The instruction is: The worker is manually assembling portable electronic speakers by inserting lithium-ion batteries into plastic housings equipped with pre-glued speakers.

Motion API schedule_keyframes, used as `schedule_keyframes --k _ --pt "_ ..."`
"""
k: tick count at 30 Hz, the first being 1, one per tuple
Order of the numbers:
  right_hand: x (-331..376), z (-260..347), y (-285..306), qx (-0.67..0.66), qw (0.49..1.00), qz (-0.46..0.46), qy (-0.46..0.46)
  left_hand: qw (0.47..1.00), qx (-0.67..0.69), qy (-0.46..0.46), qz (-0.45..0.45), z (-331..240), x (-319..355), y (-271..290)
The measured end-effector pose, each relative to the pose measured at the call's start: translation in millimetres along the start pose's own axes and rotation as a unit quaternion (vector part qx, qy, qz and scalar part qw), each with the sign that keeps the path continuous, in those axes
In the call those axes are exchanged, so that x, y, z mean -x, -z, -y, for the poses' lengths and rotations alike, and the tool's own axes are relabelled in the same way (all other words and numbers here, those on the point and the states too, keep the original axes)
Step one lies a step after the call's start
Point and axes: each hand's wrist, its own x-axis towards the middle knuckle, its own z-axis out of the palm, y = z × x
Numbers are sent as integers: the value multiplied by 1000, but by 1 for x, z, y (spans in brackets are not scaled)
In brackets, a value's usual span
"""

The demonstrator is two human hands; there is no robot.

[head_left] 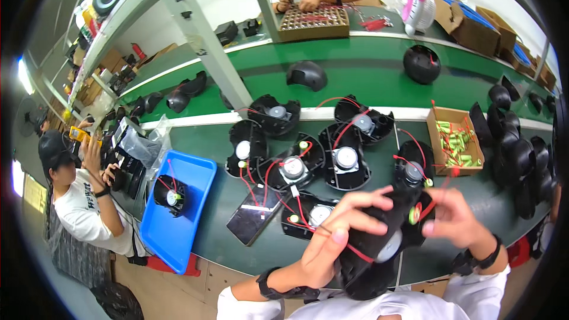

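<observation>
My left hand (338, 234) grips a black rounded plastic shell (363, 275), held tilted above the bench near my body. A round grey speaker (390, 247) sits inside this shell, and a small green cylindrical cell (414, 214) shows at its right side. My right hand (459, 216) is at that side, its curled fingers on a red wire (428, 206) by the cell; the fingertips are partly hidden. Just beyond my hands lie several similar open shells with speakers, including one shell (345, 157) in the middle and another (413, 169) near my right hand.
A cardboard box (437, 154) of green cells stands to the right, beside stacked black shells (512, 148). A dark phone (255, 216) lies left of my hands; a blue tray (201, 201) holds one shell. Beyond runs a green conveyor belt (355, 62). Co-workers sit at left and across.
</observation>
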Motion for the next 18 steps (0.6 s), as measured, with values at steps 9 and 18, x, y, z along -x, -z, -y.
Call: schedule_keyframes --k 9,18 --pt "-187 27 107 25 988 -131 -71 881 -433 -191 12 -8 21 16" --pt "-354 -85 159 -125 921 -344 -135 899 -276 47 336 73 33 -15"
